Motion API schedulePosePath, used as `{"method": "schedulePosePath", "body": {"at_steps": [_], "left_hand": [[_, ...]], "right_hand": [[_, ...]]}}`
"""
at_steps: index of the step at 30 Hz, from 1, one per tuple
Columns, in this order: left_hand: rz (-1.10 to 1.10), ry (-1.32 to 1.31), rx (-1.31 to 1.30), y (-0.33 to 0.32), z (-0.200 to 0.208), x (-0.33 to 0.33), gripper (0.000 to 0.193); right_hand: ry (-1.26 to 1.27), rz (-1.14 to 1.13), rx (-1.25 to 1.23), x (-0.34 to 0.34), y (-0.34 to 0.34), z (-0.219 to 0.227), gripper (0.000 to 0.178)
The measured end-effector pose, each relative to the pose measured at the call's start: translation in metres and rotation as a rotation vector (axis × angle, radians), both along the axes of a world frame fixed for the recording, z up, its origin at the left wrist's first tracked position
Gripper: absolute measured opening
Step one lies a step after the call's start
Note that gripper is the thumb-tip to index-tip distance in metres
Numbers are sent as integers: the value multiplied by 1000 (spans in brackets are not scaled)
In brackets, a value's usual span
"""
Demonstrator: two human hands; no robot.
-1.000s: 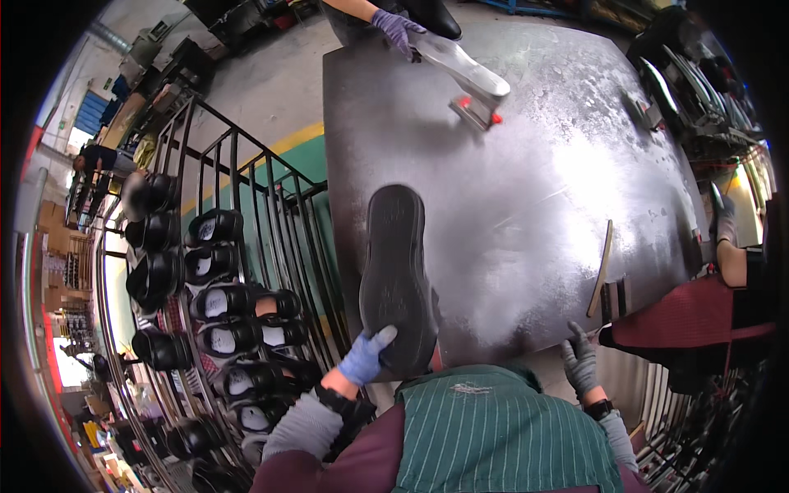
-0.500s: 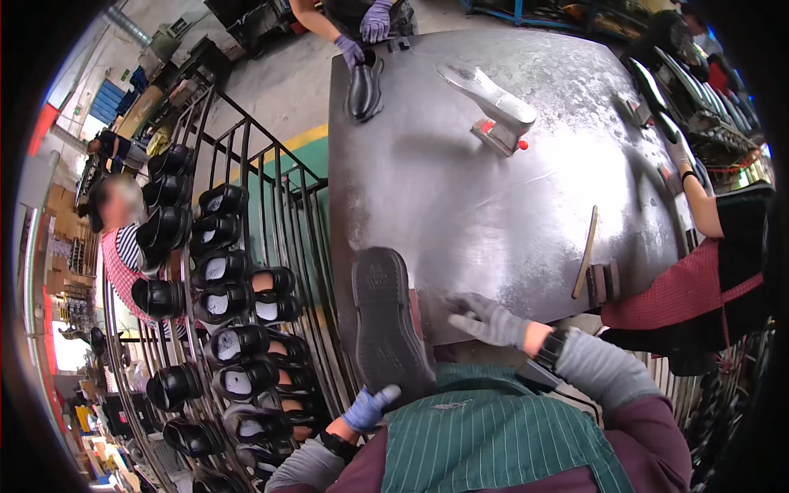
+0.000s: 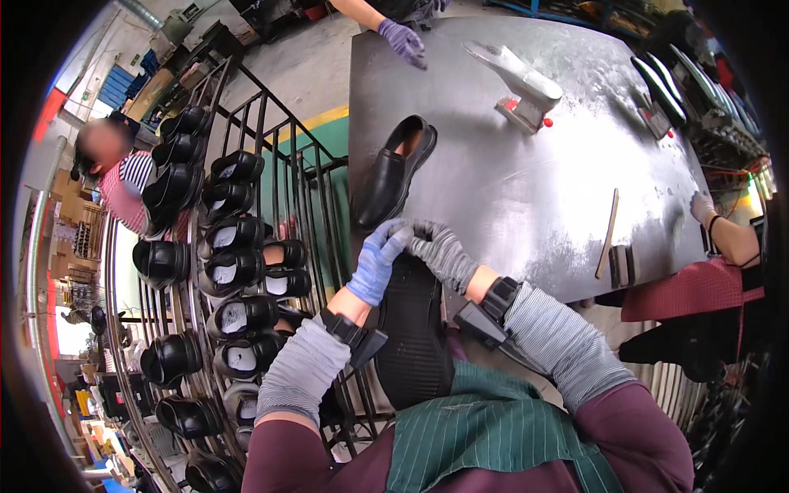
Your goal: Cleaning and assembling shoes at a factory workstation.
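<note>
A black shoe (image 3: 415, 329) lies sole up in front of me, between my forearms and against the green apron (image 3: 485, 419). My left hand (image 3: 378, 261), in a blue glove, and my right hand (image 3: 442, 253), in a grey striped glove, meet fingertip to fingertip at the shoe's far end. Both hands have curled, pinching fingers; whatever is between them is hidden. Just beyond them another black shoe (image 3: 396, 174) rests upright on the metal table (image 3: 509, 197), opening facing away from me.
A rack (image 3: 283, 156) of black shoes stands at left. The table holds a metal shoe form (image 3: 522, 82), a thin stick (image 3: 607, 233) and dark blocks (image 3: 624, 265). A co-worker's purple-gloved hand (image 3: 404, 43) is over the far edge; another person's hand (image 3: 702, 207) is at right.
My hands have come together at the sole-up shoe's far end, and that shoe is nearer me. The other shoe has moved from the far edge toward me; the co-worker's hand has let go of it.
</note>
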State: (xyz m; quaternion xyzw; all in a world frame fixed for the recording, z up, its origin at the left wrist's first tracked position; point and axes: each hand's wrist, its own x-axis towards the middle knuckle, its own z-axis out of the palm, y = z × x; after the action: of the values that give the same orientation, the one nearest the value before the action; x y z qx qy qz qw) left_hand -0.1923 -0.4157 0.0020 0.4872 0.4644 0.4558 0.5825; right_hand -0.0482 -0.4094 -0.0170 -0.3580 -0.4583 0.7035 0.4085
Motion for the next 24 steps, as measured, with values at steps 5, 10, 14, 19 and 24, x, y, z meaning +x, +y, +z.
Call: {"method": "schedulePosePath", "body": {"at_steps": [5,10,14,19,24], "left_hand": [[-41,63,74,-26,37,2,39],[-193,-113,5,-98,42,8,37],[-114,186,242,-122,64,21,60],[-67,525,680,-229,39,38,69],[-191,501,846,-271,27,69,70]], "right_hand": [[-97,-60,154,9,-30,43,28],[-228,-139,450,22,-106,55,25],[227,-69,-78,28,-112,44,26],[242,-68,-433,56,-190,47,39],[-348,373,210,126,-209,39,23]]}}
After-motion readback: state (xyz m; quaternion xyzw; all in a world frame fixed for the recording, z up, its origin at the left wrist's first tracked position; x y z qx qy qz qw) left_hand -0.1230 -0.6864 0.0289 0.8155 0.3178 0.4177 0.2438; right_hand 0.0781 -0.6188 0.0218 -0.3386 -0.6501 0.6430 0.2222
